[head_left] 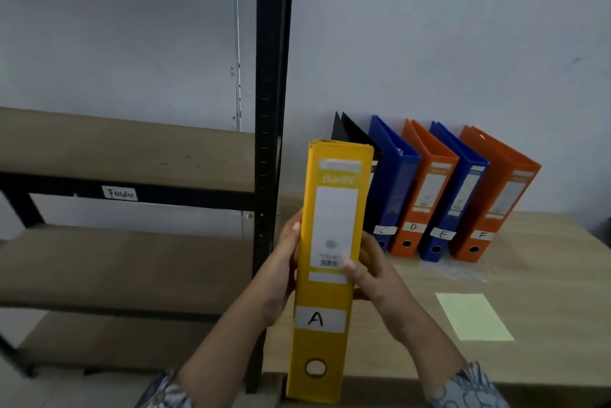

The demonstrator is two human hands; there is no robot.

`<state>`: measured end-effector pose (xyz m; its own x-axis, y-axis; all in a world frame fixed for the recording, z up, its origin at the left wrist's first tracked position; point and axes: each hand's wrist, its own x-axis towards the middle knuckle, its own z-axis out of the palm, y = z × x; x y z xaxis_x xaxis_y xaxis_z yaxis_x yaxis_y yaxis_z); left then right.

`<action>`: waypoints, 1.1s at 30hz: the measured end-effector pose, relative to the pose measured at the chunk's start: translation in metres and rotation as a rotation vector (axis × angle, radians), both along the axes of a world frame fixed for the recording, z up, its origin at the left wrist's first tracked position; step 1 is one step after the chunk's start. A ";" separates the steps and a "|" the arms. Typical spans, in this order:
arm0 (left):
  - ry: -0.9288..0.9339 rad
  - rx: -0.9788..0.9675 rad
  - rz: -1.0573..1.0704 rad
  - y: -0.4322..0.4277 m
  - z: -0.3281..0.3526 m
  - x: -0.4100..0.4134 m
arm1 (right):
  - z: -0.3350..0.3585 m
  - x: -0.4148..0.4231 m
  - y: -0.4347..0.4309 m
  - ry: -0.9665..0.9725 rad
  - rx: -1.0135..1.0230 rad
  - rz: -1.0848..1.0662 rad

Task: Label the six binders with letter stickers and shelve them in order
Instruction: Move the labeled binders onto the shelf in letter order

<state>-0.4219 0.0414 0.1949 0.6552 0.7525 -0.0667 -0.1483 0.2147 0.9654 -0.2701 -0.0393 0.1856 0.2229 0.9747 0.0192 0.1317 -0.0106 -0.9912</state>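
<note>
Between both hands, left hand (284,262) and right hand (373,272) grip the yellow binder (327,275) marked A; keep it upright, set it leftmost on the labelled shelf (132,150).

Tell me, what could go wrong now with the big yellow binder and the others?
1. The left hand and right hand hold the yellow binder close to the black post; swung toward the shelf, it might bump the post and slip.
2. The row of binders on the table stands tilted at the wall; pulling one out could topple the others.
3. The label of the black binder is hidden, so the order could get mixed.
</note>
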 end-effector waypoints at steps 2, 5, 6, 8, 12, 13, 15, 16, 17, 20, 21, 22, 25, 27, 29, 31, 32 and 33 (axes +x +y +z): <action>0.014 0.029 -0.008 -0.016 0.017 -0.010 | 0.018 -0.008 -0.010 -0.032 0.017 0.029; 0.038 0.102 -0.016 -0.037 0.046 -0.030 | 0.044 -0.023 -0.024 -0.048 0.039 0.058; 0.054 0.133 0.016 -0.042 0.060 -0.035 | 0.052 -0.030 -0.029 -0.044 0.045 0.074; 0.006 0.314 -0.007 -0.054 0.071 -0.057 | 0.068 -0.044 -0.039 -0.035 0.060 0.111; -0.031 0.429 -0.059 -0.063 0.084 -0.099 | 0.093 -0.071 -0.054 -0.051 0.098 0.188; 0.007 0.372 -0.056 -0.069 0.096 -0.104 | 0.098 -0.078 -0.057 -0.058 0.111 0.202; -0.007 0.303 -0.058 -0.076 0.115 -0.114 | 0.110 -0.088 -0.060 -0.070 0.137 0.222; -0.035 0.349 -0.075 -0.076 0.119 -0.125 | 0.117 -0.094 -0.061 -0.077 0.152 0.228; -0.053 0.391 -0.077 -0.073 0.122 -0.133 | 0.123 -0.100 -0.062 -0.083 0.169 0.237; -0.109 0.455 -0.071 -0.065 0.139 -0.157 | 0.141 -0.120 -0.057 -0.100 0.230 0.264; -0.122 0.471 -0.080 -0.062 0.144 -0.165 | 0.145 -0.127 -0.054 -0.102 0.249 0.269; -0.132 0.499 -0.095 -0.059 0.149 -0.175 | 0.149 -0.136 -0.049 -0.100 0.268 0.269; -0.117 0.554 -0.110 -0.043 0.163 -0.196 | 0.156 -0.156 -0.033 -0.087 0.318 0.256; -0.118 0.585 -0.121 -0.027 0.167 -0.209 | 0.158 -0.170 -0.018 -0.082 0.341 0.241; -0.114 0.608 -0.143 -0.009 0.167 -0.215 | 0.157 -0.178 -0.003 -0.077 0.351 0.233; -0.115 0.612 -0.133 0.008 0.165 -0.218 | 0.154 -0.183 0.012 -0.083 0.347 0.217; -0.116 0.616 -0.134 0.019 0.165 -0.220 | 0.153 -0.186 0.020 -0.088 0.345 0.203; -0.118 0.621 -0.138 0.028 0.163 -0.220 | 0.151 -0.187 0.027 -0.090 0.340 0.195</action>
<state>-0.6423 0.0693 0.3575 0.7252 0.5362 0.4319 -0.2717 -0.3536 0.8951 -0.4572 -0.0122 0.3371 0.0172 0.9334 0.3586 0.1850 0.3494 -0.9185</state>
